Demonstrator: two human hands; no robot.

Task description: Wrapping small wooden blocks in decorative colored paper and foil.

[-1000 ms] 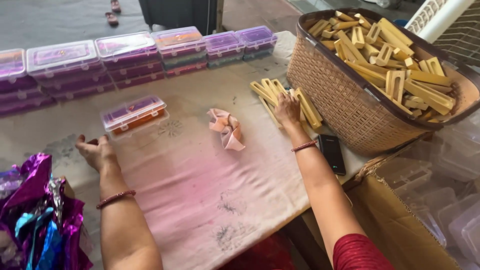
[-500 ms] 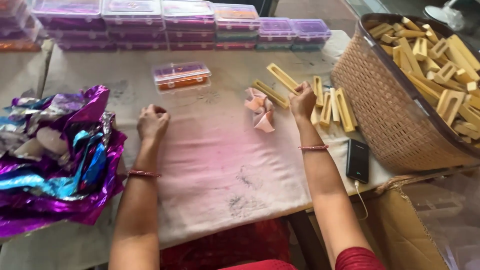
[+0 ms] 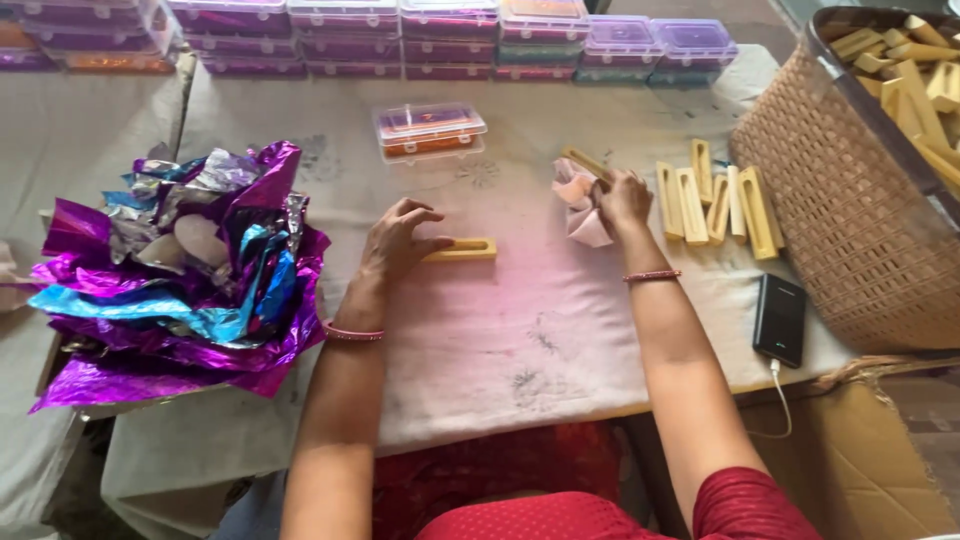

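By the left hand (image 3: 398,242), yellow slotted piece (image 3: 461,249), long axis left-right.

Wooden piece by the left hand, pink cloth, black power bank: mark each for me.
wooden piece (image 3: 462,249), head view, middle of its long side.
pink cloth (image 3: 581,211), head view, centre of the crumpled folds.
black power bank (image 3: 779,319), head view, middle of its top face.

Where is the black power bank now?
In the head view, the power bank lies on the table's right side, beside the wicker basket, right of the right forearm.

Red short sleeve, red bead bracelets
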